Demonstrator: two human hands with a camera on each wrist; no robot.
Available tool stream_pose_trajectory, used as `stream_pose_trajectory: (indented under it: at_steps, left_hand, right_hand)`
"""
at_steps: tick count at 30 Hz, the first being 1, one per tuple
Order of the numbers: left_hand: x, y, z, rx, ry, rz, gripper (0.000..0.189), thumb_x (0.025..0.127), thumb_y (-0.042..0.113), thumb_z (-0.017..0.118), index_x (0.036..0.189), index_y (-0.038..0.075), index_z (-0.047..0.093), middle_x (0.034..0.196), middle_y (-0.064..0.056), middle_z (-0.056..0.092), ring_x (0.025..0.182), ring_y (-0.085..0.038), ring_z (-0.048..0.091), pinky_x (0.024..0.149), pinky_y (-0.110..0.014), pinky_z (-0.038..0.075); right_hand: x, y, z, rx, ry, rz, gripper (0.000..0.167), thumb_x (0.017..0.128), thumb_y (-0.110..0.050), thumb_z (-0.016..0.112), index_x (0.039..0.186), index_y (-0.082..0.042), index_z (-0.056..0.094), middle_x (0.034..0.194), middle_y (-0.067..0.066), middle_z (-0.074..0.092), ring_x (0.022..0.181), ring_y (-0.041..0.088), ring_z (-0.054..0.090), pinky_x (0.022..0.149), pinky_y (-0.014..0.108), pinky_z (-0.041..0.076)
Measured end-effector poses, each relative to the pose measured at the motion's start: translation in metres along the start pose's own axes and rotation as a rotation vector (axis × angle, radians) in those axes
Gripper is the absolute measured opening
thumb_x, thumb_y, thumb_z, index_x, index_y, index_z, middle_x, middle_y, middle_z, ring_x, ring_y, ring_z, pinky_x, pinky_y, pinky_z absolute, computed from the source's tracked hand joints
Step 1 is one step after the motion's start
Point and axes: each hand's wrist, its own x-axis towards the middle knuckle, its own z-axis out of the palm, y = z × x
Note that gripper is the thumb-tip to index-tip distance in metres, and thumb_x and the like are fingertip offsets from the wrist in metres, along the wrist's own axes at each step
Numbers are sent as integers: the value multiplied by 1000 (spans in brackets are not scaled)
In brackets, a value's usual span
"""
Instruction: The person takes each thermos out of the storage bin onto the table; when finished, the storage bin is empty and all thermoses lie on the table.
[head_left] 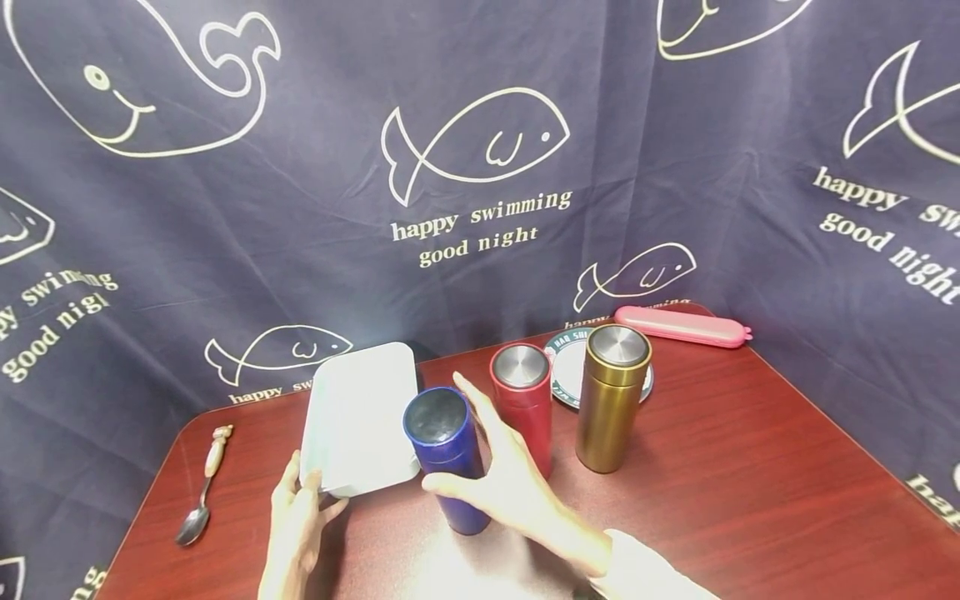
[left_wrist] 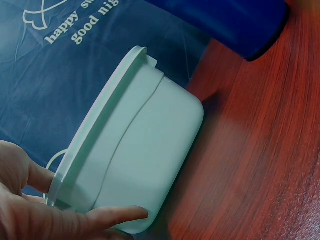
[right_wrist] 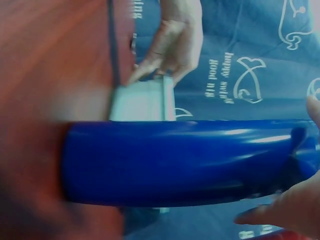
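Observation:
A pale green plastic box (head_left: pixel 363 417) with a rounded rim rests on the table. My left hand (head_left: pixel 294 517) holds its near left corner; in the left wrist view the thumb lies along the side and another finger is at the rim. A blue tumbler (head_left: pixel 453 467) stands upright beside the box. Around it my right hand (head_left: pixel 517 483) spreads, thumb across the front and index finger straight behind the cap. In the right wrist view, a gap shows between one fingertip and the blue tumbler (right_wrist: pixel 175 162). The palm contact is hidden.
Right of the blue tumbler stand a red tumbler (head_left: pixel 528 417) and a gold tumbler (head_left: pixel 613 408). Behind the gold one lies a round plate (head_left: pixel 567 367). A pink case (head_left: pixel 678 326) sits at the back right, and a spoon (head_left: pixel 204 492) at the left. Printed curtains enclose the table.

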Motion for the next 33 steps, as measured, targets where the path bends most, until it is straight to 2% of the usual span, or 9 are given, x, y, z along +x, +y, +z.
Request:
stream_pose_trajectory:
  at_steps: [4, 12, 16, 18, 24, 27, 29, 33]
  left_hand:
    - [1, 0, -1, 3, 0, -1, 60, 106, 11, 20, 153, 6, -17, 158, -30, 1, 138, -48, 21, 100, -70, 27]
    - [3, 1, -2, -4, -6, -24, 62, 106, 12, 21, 153, 8, -18, 158, -30, 2, 139, -50, 21, 100, -71, 27]
    - [3, 1, -2, -1, -8, -26, 62, 106, 12, 21, 153, 8, -18, 157, -31, 4, 137, -50, 23, 100, -71, 27]
    - [3, 1, -2, 8, -3, -24, 62, 106, 12, 21, 153, 8, -18, 157, -32, 5, 137, -50, 24, 99, -70, 28]
    - [4, 2, -5, 43, 8, -39, 65, 105, 12, 25, 152, 9, -20, 156, -34, -3, 140, -50, 16, 99, -71, 27]
    - [3, 6, -6, 82, 32, -39, 66, 106, 17, 27, 153, 9, -18, 157, -32, -7, 142, -47, 12, 103, -70, 23]
    - [1, 10, -7, 115, 58, -14, 66, 106, 19, 29, 153, 7, -15, 157, -31, -7, 144, -45, 9, 108, -67, 20]
    - [-2, 19, -8, 301, 168, 87, 65, 106, 24, 33, 155, 2, -3, 158, -29, 4, 145, -42, 9, 116, -58, 13]
  right_hand:
    - [11, -18, -2, 37, 1, -85, 107, 68, -11, 89, 153, -31, 27, 149, -4, 44, 137, 13, 40, 115, 33, 30]
    - [30, -59, -10, 125, -32, -171, 110, 68, -1, 87, 154, -30, 25, 153, -6, 38, 144, 13, 29, 117, 30, 24]
    - [34, -79, -22, 204, -59, -230, 110, 70, 8, 82, 155, -26, 22, 155, -3, 36, 146, 13, 24, 118, 29, 20]
    - [35, -89, -32, 223, -47, -258, 107, 73, 6, 82, 156, -24, 21, 155, -2, 36, 146, 14, 24, 118, 30, 21]
    - [37, -103, -69, 257, 89, -396, 95, 83, -23, 79, 156, -9, 21, 154, 13, 36, 145, 24, 29, 118, 36, 23]
    - [37, -104, -88, 281, 173, -439, 87, 86, -18, 76, 155, -6, 24, 153, 17, 37, 144, 26, 29, 119, 38, 22]
    - [37, -102, -102, 287, 246, -463, 82, 88, -18, 74, 153, -4, 27, 151, 18, 39, 143, 26, 31, 118, 38, 23]
    - [33, -91, -129, 259, 386, -482, 70, 91, -6, 67, 151, -2, 31, 148, 15, 45, 141, 24, 35, 117, 36, 26]
